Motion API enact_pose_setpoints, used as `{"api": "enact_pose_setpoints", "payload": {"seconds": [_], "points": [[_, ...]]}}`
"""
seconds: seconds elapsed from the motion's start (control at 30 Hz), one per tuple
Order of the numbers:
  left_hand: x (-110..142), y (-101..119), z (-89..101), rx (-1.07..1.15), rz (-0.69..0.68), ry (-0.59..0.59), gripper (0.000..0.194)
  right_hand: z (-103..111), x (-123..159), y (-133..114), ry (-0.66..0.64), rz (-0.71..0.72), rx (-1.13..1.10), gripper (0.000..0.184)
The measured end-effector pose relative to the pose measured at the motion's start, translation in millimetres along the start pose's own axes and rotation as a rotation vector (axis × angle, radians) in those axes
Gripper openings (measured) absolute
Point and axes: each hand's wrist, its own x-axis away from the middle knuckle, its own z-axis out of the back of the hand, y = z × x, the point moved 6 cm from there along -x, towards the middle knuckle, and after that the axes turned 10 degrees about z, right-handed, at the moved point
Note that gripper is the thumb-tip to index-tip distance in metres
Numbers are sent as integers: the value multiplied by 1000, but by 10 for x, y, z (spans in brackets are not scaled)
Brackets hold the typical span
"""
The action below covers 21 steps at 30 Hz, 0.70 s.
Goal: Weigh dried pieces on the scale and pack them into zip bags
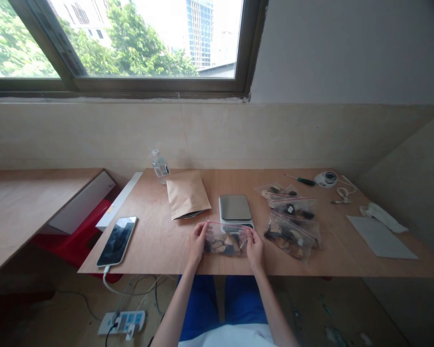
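Two hands [197,242] [255,246], one bag [226,245] between them; right of them, three or more bags [288,238]; beyond, one scale [235,207], one pouch [188,194], one bottle [160,167]; left, one phone [117,242].

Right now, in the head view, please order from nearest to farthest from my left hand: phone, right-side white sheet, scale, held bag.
From the left hand:
1. Held bag: in its grip.
2. Scale: right, behind the bag.
3. Phone: on the left side.
4. White sheet: far right side.
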Motion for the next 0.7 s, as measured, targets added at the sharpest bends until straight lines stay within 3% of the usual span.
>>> {"api": "enact_pose_setpoints", "payload": {"seconds": [0.27, 0.7], "points": [[-8, -3, 29, -36, 13, -9, 31, 32, -14, 54, 71, 34, 63, 37], [-37, -51, -14, -71, 38, -29, 31, 90, -59, -120, 90, 113, 121, 34]]}}
